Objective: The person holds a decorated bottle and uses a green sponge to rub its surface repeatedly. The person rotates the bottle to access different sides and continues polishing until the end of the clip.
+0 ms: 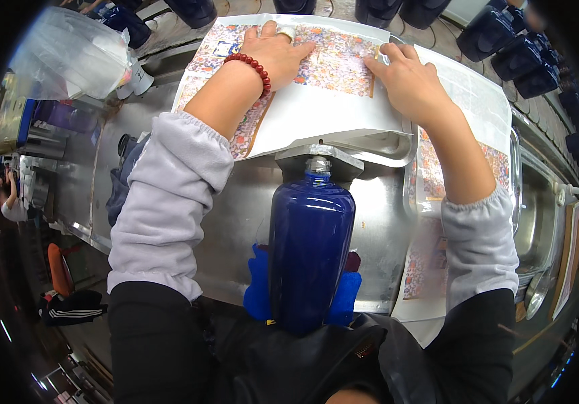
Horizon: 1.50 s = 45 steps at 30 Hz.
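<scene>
A white sheet with a flowered decal print point(340, 50) lies over a metal tray point(397, 151) in front of me. My left hand point(269, 57), with a red bead bracelet and a white cover on one fingertip, rests on the print with fingers spread. At the print's right edge, my right hand point(414, 84) touches down with bent, parted fingers; I see nothing held in it. Between my forearms lies a glossy dark blue bottle point(311, 249), its clear neck toward a grey metal support point(343, 160). Bright blue cloth point(258, 283) shows beside its base.
Another printed sheet point(424, 269) runs under my right forearm. Several dark blue bottles point(488, 34) stand along the far side and far right. A clear plastic bag point(70, 54) is at far left, and a metal sink point(538, 209) at right.
</scene>
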Motion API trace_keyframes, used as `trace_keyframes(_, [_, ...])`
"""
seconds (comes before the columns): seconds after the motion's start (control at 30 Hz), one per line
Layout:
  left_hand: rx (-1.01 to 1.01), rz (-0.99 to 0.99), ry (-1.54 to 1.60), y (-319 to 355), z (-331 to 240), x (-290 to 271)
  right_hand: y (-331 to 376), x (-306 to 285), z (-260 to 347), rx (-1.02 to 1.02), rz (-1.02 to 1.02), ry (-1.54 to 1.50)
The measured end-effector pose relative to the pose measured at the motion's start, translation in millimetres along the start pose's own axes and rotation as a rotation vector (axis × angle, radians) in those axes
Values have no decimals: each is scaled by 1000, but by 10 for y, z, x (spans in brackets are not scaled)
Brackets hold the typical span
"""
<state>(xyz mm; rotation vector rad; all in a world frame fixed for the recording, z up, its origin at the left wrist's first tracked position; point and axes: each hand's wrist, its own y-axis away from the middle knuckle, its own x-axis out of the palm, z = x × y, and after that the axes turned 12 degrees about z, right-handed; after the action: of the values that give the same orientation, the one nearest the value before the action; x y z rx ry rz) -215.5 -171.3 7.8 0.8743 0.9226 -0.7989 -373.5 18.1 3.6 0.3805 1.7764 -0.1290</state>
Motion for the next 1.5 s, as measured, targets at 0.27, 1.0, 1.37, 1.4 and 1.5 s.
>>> trace_keyframes(0.27, [40,87,11,85,-61,-63,153,57,28,-32,3,-37])
trace_keyframes(1.0, [261,-369,270,719,235,-20,619,831,-1534,30,191,-250])
trace_keyframes(1.37, [384,-383,349,1262,81,-4,717,708,-1406,-46,248,-388])
trace_keyframes(1.4, [395,-389,345,1276,75,-2,703,692,-1397,-32,269,-375])
trace_keyframes(1.5, [396,-455,315,1298,24,-55,680,662,-1389,38,375,-404])
